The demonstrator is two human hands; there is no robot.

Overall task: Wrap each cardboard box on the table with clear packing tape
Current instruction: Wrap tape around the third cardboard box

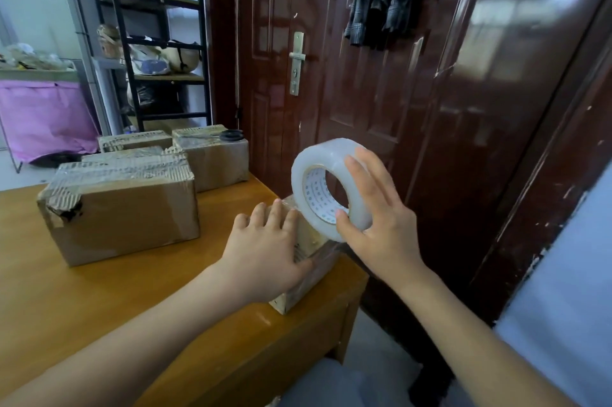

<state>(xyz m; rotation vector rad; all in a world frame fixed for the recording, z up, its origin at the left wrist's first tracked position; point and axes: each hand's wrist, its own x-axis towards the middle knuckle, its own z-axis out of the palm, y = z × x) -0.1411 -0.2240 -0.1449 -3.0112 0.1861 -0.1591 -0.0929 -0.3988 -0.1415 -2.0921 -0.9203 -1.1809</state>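
Note:
A small cardboard box sits at the right edge of the wooden table. My left hand lies flat on its top and presses it down. My right hand grips a roll of clear packing tape just above the box's right side. A strip of tape runs from the roll down onto the box. Much of the box is hidden under my left hand.
A larger battered cardboard box stands to the left. More boxes stand behind it, with black scissors on one. A dark brown door is close on the right. A shelf rack stands at the back.

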